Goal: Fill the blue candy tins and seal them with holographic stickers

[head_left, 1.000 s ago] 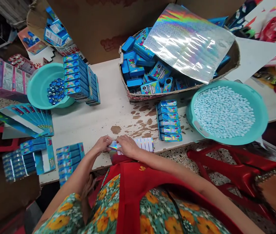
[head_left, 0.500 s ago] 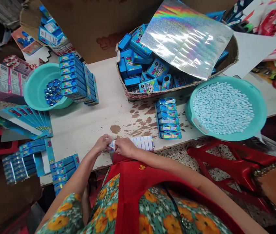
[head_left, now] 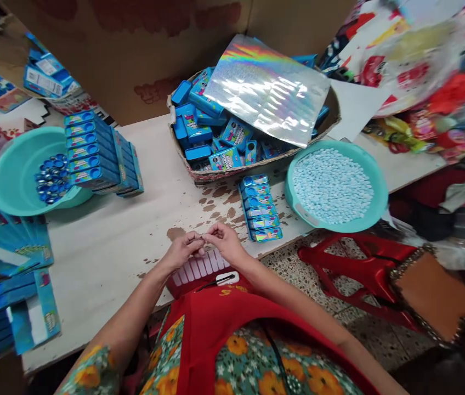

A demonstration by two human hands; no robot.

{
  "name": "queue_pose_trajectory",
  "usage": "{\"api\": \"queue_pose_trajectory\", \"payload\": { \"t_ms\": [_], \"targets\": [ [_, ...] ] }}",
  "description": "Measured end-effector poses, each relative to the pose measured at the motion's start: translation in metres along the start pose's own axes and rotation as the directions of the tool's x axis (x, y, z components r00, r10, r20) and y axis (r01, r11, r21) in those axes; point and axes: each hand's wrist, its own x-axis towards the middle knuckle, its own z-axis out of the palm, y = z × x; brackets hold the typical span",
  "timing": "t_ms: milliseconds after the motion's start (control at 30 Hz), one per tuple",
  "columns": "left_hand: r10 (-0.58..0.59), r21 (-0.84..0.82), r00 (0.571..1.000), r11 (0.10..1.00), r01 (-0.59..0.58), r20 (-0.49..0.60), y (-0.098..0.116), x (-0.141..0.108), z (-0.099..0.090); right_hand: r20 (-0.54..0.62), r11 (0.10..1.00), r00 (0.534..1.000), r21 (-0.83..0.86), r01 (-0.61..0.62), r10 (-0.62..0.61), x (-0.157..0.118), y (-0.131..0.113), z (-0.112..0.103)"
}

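Note:
My left hand [head_left: 183,251] and my right hand [head_left: 225,242] meet above the table's front edge, each closed in a pinch with fingertips almost touching. Whatever sits between the fingers is too small to make out. Just below them a sheet of pale strip stickers [head_left: 202,267] lies against my red apron [head_left: 211,312]. A small white object with a black cord [head_left: 227,278] rests beside the sheet. To the right of my hands, a row of blue candy boxes [head_left: 260,208] lies on the table, some with shiny strips on their ends.
Behind is a cardboard tray [head_left: 232,174] of blue boxes under a holographic sheet [head_left: 269,90]. On the right stands a turquoise basin [head_left: 378,192] of pale blue candies, on the left another basin [head_left: 6,175] with shiny blue pieces beside stacked boxes [head_left: 101,156]. A red stool [head_left: 339,263] stands lower right.
Both hands have come up off the sticker sheet, and their fingertips are now together above it. More of the sheet and the white object now show. The camera view has shifted.

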Motion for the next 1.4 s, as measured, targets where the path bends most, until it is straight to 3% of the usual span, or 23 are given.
{"api": "queue_pose_trajectory", "payload": {
  "t_ms": [67,167,300,367,433,533,633,700,800,900,967,1033,1167,1267,1400],
  "targets": [
    [0.000,-0.036,0.999,0.999,0.002,0.049,0.013,0.019,0.017,-0.229,0.993,0.970,-0.104,0.061,-0.083,-0.002,-0.001,-0.019],
    [0.045,-0.063,0.992,0.997,-0.037,0.122,0.038,0.053,0.040,-0.491,0.974,0.847,-0.193,0.121,-0.203,0.001,-0.003,-0.050],
    [0.100,-0.107,0.981,0.991,-0.083,0.166,0.066,0.105,0.064,-0.623,0.919,0.705,-0.381,0.103,-0.337,0.016,-0.011,-0.094],
    [0.127,-0.076,0.985,0.990,-0.119,0.114,0.071,0.128,0.071,-0.653,0.858,0.628,-0.512,0.046,-0.423,0.026,-0.014,-0.115],
    [0.133,-0.043,0.990,0.990,-0.131,0.055,0.072,0.144,0.074,-0.671,0.833,0.596,-0.554,-0.009,-0.440,0.034,-0.016,-0.131],
    [0.158,-0.068,0.987,0.986,-0.155,0.037,0.072,0.148,0.074,-0.675,0.847,0.611,-0.532,-0.014,-0.414,0.038,-0.015,-0.143],
    [0.210,-0.133,0.976,0.971,-0.200,0.064,0.080,0.132,0.071,-0.671,0.903,0.643,-0.424,0.075,-0.369,0.030,-0.019,-0.140],
    [0.228,-0.164,0.968,0.964,-0.209,0.103,0.090,0.119,0.070,-0.639,0.956,0.724,-0.272,0.106,-0.262,0.022,-0.026,-0.133],
    [0.235,-0.185,0.961,0.961,-0.206,0.147,0.105,0.104,0.068,-0.498,1.000,0.867,0.007,0.029,-0.022,0.014,-0.037,-0.123],
    [0.235,-0.196,0.956,0.960,-0.200,0.174,0.109,0.101,0.070,-0.391,0.993,0.917,0.110,-0.034,0.075,0.017,-0.041,-0.120],
    [0.215,-0.203,0.956,0.963,-0.174,0.198,0.102,0.106,0.073,-0.425,1.000,0.905,0.006,0.005,-0.002,0.023,-0.038,-0.124],
    [0.191,-0.205,0.960,0.968,-0.148,0.207,0.091,0.116,0.078,-0.482,0.977,0.867,-0.214,0.025,-0.128,0.030,-0.032,-0.129],
    [0.139,-0.169,0.983,0.978,-0.118,0.119,0.065,0.141,0.091,-0.511,0.733,0.778,-0.673,-0.097,-0.366,0.038,-0.020,-0.140],
    [0.097,-0.154,0.993,0.984,-0.085,0.070,0.054,0.155,0.097,-0.516,0.612,0.745,-0.769,-0.186,-0.423,0.042,-0.018,-0.142],
    [0.060,-0.163,0.995,0.986,-0.046,0.079,0.055,0.162,0.095,-0.546,0.618,0.738,-0.753,-0.225,-0.396,0.047,-0.016,-0.142]
  ]
}}
